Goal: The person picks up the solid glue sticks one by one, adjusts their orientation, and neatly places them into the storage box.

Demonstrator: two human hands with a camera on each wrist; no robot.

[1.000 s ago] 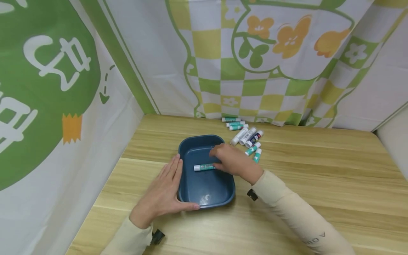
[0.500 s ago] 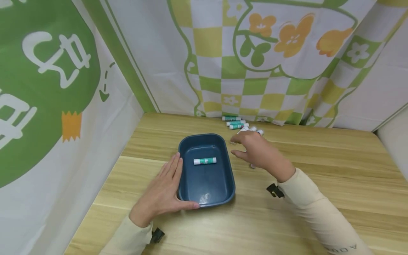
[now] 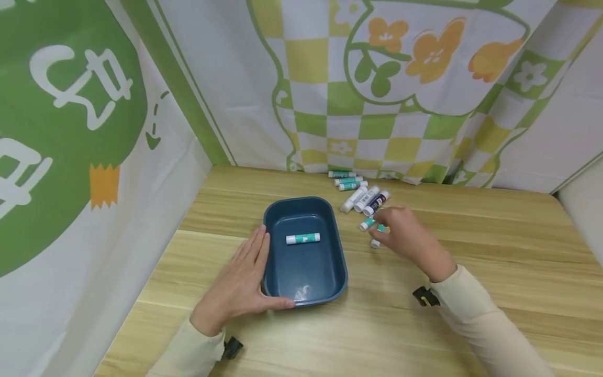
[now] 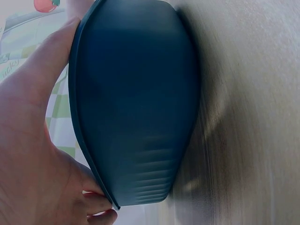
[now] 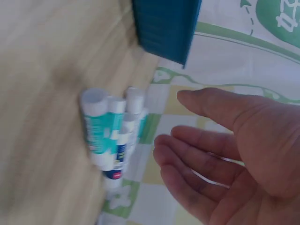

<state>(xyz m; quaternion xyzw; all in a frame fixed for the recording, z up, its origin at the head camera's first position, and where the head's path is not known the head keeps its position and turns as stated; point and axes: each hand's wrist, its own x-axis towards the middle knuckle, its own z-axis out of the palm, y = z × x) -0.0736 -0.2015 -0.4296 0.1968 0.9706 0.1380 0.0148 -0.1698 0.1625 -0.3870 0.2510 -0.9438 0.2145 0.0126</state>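
Note:
A dark blue plastic bin (image 3: 343, 262) stands on the table with one teal-and-white glue stick (image 3: 303, 239) lying inside it. My left hand (image 3: 237, 285) rests against its left side, fingers straight and thumb along the near rim; the left wrist view shows the bin's outer wall (image 4: 136, 84) beside the thumb. To the right of the bin, my right hand (image 3: 409, 236) hovers over two teal glue sticks (image 3: 366, 224), partly covering them. In the right wrist view its fingers are loosely bent with nothing between them, apart from a glue stick (image 5: 97, 131).
Behind the right hand lie two white glue sticks (image 3: 354, 199) and a dark navy one (image 3: 376, 203). Several teal ones (image 3: 352, 186) lie farther back by the patterned curtain (image 3: 377, 120). Wooden tabletop (image 3: 494, 235) extends to the right.
My right hand has left the bin, letting go of the glue stick inside it, and moved right to the two teal glue sticks. The left hand has stayed in place.

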